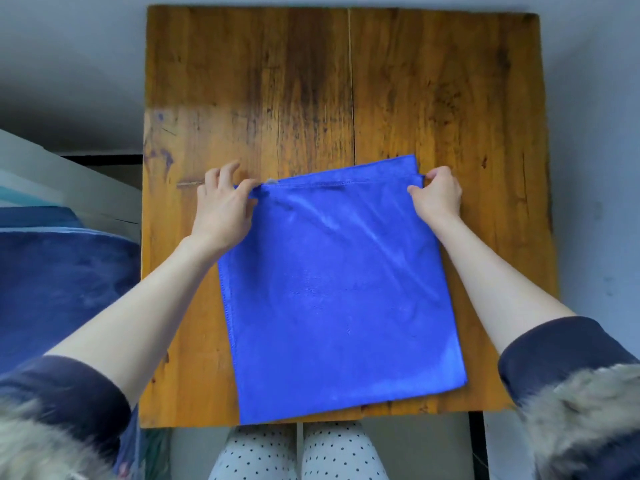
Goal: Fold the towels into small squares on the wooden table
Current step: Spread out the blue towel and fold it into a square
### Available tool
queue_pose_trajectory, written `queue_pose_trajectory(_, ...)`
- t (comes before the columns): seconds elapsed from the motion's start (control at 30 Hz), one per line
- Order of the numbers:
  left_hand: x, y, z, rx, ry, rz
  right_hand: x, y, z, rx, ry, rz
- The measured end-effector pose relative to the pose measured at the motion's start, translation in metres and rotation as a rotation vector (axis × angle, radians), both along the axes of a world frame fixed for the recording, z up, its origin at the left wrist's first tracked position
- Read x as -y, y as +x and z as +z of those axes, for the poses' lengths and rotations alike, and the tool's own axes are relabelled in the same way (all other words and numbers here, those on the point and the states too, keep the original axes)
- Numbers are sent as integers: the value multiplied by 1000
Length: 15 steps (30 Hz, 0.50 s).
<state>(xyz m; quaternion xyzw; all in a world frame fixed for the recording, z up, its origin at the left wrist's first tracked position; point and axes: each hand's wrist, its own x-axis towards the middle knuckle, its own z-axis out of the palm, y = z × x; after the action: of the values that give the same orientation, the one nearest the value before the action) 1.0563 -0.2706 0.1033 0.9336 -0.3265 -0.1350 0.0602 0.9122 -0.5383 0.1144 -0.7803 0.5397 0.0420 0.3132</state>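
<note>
The wooden table [433,98] is orange-brown planks with dark grain streaks and a slight sheen at its far-left part. The blue towel [339,299] is soft, plush cloth with stitched hems, its nap brushed into paler streaks. Fuzzy fur trim [588,410] edges the dark matt sleeves.

Both bare forearms reached forward, sleeves pushed up past the elbows. The left hand [225,206] pinched with thumb and forefinger, its other fingers [221,174] spread and lifted above the pinch. The right hand [438,195] was curled, thumb and fingers closed together at their tips.
</note>
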Motion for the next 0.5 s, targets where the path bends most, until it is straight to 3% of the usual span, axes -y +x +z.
queue_pose_trajectory(0.17,-7,0,4,2,-116,144,3,-2,6,-8,29,-64)
queue_pose_trajectory(0.4,-33,-3,40,-446,-387,442,3,-13,29,207,170,-92)
queue_pose_trajectory(0.5,-41,-5,60,-540,-508,473,6,-19,39,327,260,-70)
